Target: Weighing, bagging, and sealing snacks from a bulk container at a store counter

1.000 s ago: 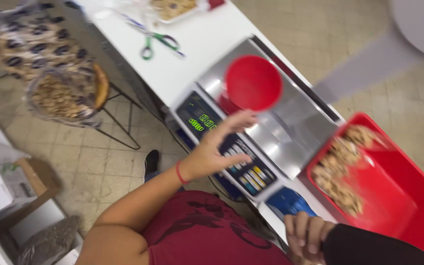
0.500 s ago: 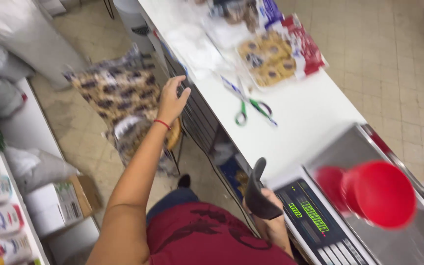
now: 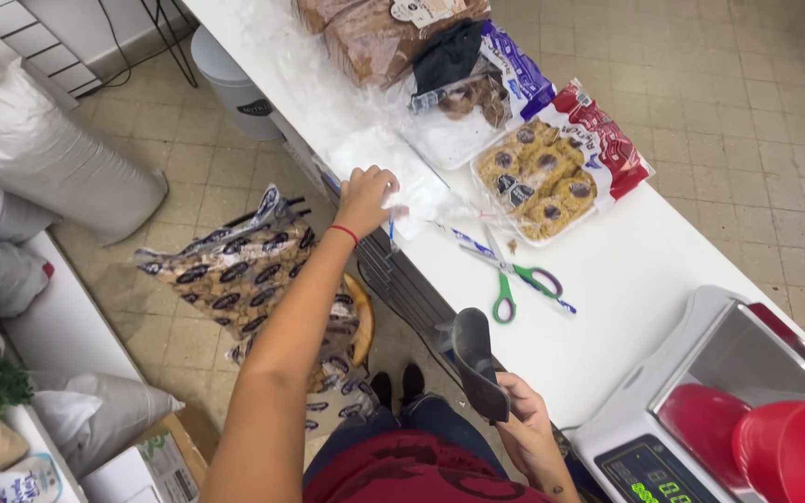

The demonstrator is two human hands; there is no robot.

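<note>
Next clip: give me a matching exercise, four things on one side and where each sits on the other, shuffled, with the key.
Things:
1. scissors
2. dark scoop
3. red cup
4. clear plastic bags

Places:
A. on the scale
B. under the left hand
C. flat on the white counter, beside the cookie tray
D. in the grip of the right hand

Pairs: 1-C, 2-D, 3-A, 4-B

Shop counter: scale (image 3: 701,410), packaged biscuits (image 3: 552,172)
</note>
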